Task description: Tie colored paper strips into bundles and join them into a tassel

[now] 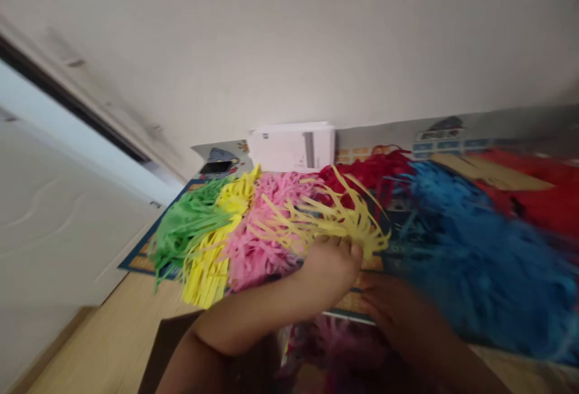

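Gripping pale yellow strips in front of the white box

Your left hand has fingers clamped together on the strips' near edge, probably so their ends fan freely. Your right hand, blurred, is nearer you, right of the box; its finger state cannot be told. Before the box, the pink pile lies grouped by colour, likely against tangling.

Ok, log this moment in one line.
Left hand: gripping pale-yellow fringed strips; right hand: blurred, hold unclear; nearby: pink shredded strips; beyond: white rectangular box
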`<state>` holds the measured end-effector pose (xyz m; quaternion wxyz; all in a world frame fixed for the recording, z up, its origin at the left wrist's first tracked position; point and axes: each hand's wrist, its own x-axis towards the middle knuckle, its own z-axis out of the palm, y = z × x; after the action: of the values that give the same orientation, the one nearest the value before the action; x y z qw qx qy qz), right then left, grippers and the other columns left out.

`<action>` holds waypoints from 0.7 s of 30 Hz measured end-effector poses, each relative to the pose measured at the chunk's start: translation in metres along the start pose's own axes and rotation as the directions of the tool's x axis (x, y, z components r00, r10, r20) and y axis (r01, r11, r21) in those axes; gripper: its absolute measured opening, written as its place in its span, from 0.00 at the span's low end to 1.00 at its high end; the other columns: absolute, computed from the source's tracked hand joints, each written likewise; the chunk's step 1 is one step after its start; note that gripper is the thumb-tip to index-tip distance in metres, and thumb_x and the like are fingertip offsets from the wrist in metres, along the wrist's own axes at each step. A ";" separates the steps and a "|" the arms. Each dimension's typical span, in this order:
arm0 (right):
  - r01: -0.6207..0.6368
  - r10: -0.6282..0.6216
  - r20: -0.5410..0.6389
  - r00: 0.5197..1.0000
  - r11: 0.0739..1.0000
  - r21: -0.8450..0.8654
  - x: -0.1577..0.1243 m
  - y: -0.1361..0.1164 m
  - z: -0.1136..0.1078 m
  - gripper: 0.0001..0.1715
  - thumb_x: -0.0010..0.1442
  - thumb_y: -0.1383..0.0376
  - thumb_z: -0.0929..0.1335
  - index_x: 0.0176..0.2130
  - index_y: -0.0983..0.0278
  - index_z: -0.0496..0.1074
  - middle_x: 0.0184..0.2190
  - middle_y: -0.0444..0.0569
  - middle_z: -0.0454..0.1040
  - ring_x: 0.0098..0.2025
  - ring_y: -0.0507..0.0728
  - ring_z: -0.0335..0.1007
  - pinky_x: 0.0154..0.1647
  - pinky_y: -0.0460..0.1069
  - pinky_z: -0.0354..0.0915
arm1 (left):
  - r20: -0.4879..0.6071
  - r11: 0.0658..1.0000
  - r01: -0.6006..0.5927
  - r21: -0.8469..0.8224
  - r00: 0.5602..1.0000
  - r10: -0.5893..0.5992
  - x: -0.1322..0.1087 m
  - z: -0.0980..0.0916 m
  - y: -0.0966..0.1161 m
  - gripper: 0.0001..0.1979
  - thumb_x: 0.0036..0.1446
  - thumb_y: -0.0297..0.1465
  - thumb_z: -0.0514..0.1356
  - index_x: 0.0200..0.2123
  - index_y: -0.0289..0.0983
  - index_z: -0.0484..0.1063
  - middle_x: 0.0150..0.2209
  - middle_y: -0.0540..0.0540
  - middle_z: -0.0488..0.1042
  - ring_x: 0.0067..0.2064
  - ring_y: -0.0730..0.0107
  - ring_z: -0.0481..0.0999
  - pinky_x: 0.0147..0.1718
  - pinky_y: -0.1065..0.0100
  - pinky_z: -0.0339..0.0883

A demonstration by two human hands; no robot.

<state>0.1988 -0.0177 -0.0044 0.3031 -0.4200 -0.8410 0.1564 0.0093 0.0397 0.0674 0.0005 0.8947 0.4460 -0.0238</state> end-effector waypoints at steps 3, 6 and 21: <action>-0.129 0.111 0.149 0.983 0.985 0.116 -0.020 -0.005 -0.013 0.18 0.68 0.63 0.62 0.28 0.59 0.73 0.26 0.44 0.76 0.28 0.53 0.73 0.28 0.47 0.68 | 0.117 1.000 0.006 -0.009 0.993 -0.005 -0.002 0.050 0.026 0.07 0.63 0.24 0.55 0.42 0.33 0.73 0.41 0.38 0.79 0.43 0.56 0.80 0.43 0.58 0.73; -0.083 0.071 0.072 0.995 0.979 0.183 -0.024 -0.008 -0.018 0.11 0.68 0.62 0.63 0.39 0.59 0.75 0.37 0.48 0.79 0.40 0.55 0.76 0.40 0.49 0.71 | 0.077 0.999 0.041 -0.025 0.996 -0.039 -0.008 0.075 0.032 0.09 0.63 0.24 0.55 0.44 0.33 0.72 0.45 0.37 0.79 0.49 0.54 0.78 0.47 0.54 0.72; -0.153 0.172 0.196 0.965 0.982 -0.108 0.057 -0.043 0.063 0.25 0.54 0.74 0.65 0.52 0.71 0.71 0.44 0.62 0.76 0.47 0.65 0.74 0.50 0.59 0.71 | -0.654 0.862 0.141 -0.487 0.595 -0.467 -0.031 0.070 0.008 0.07 0.66 0.26 0.49 0.39 0.40 0.65 0.58 0.35 0.72 0.65 0.57 0.67 0.61 0.45 0.64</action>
<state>0.1061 0.0020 -0.0090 0.1816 -0.4829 -0.8366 0.1844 -0.0057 0.0085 -0.0013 -0.0131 0.7115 0.5496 0.4376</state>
